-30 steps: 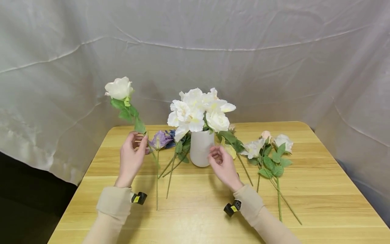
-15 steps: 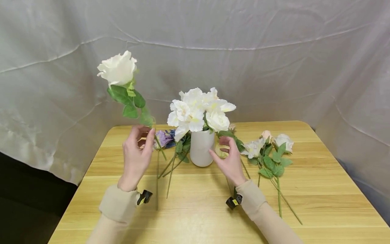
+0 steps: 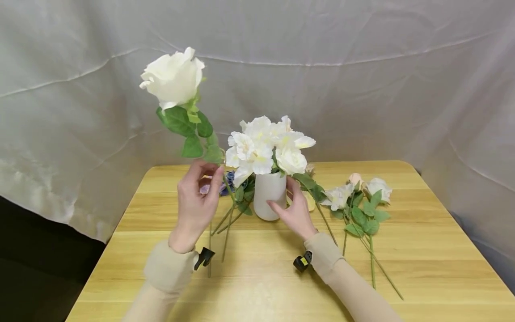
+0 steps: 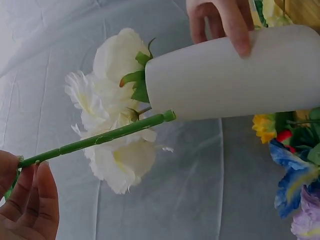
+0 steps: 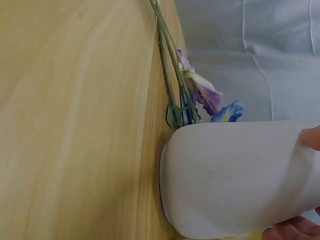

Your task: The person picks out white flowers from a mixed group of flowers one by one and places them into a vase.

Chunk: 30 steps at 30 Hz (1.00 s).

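My left hand point(image 3: 199, 203) pinches the green stem of a white rose point(image 3: 173, 80), which stands tall above the fingers with its leaves just below the bloom. In the left wrist view, the stem's bare cut end point(image 4: 169, 116) reaches past the fingers and overlaps the vase's mouth. My right hand point(image 3: 297, 210) grips the white vase point(image 3: 267, 197) from its right side, thumb in front, other fingers partly hidden behind. Several white flowers point(image 3: 257, 147) fill the upright vase on the table. The right wrist view shows the vase wall point(image 5: 235, 175) and fingertips point(image 5: 295, 230) at its side.
Left of the vase lie purple and blue flowers point(image 3: 227, 181) with stems toward me. To its right are a yellow flower point(image 3: 309, 201), a white flower point(image 3: 338, 197) and a pale rose point(image 3: 378, 188) with leaves. Grey cloth point(image 3: 322, 89) hangs behind the wooden table point(image 3: 257, 286).
My left hand has carried the white rose right toward the vase, its bloom now higher and larger in view. The right hand has gone from loosely curled beside the vase to gripping it.
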Motion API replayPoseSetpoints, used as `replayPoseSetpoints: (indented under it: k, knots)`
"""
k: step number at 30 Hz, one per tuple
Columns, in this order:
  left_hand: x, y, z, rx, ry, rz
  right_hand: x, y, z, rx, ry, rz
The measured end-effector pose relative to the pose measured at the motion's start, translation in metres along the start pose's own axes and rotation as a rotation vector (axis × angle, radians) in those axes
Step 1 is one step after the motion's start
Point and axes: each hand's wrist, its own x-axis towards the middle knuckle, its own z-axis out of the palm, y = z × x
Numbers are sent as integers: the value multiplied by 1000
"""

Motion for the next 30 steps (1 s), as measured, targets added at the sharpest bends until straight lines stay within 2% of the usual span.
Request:
replayPoseSetpoints:
  k: [7,15,22,30]
  knots:
    - [3,7,11,-3,-11,1,1,2,6,-3,14,11]
    - [8,13,22,-48,-17,43,-4,0,14,-7,88,25]
    - [17,20,32,-48,-6,101,-6,-1,19,-29,132,-5]
    - [29,32,44,-56,32,131,-4,0,18,-41,142,-41]
